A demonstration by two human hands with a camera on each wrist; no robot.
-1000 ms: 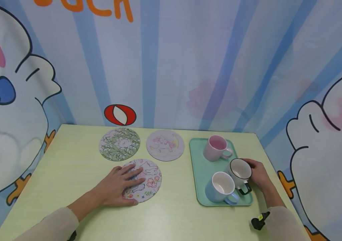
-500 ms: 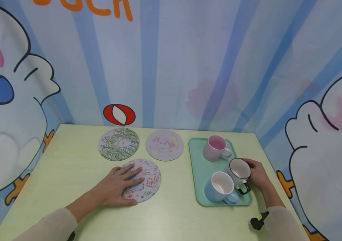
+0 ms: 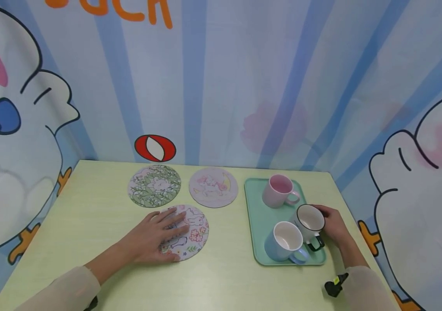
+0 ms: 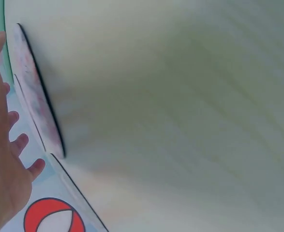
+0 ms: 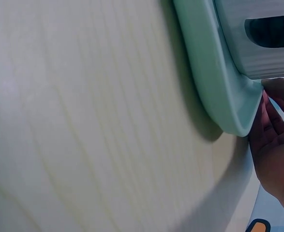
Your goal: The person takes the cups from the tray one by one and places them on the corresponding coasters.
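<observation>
My left hand point(image 3: 155, 237) is spread flat over a round mat point(image 3: 195, 235) printed with rabbits and flowers. Its fingers are straight, and whether they press on the mat or hover just over it is hard to tell. On the right, my right hand point(image 3: 335, 224) holds the right edge of a mint-green tray point(image 3: 257, 235), thumb at the rim in the right wrist view point(image 5: 277, 140). Some of those fingers are hidden behind a white mug point(image 3: 309, 219) with a black rim and handle. A light blue mug point(image 3: 281, 245) and a pink mug point(image 3: 277, 192) also stand upright on the tray.
Two more round mats lie at the back of the pale yellow table point(image 3: 69, 224): a green floral mat point(image 3: 154, 185) and a pink unicorn mat point(image 3: 214, 187). Behind hangs a striped blue curtain point(image 3: 221, 86) with cartoon figures. A black device point(image 3: 335, 285) sits by the right sleeve.
My left hand's fingers have shifted very slightly up and to the right over the flowered mat. The right hand, tray and mugs look the same.
</observation>
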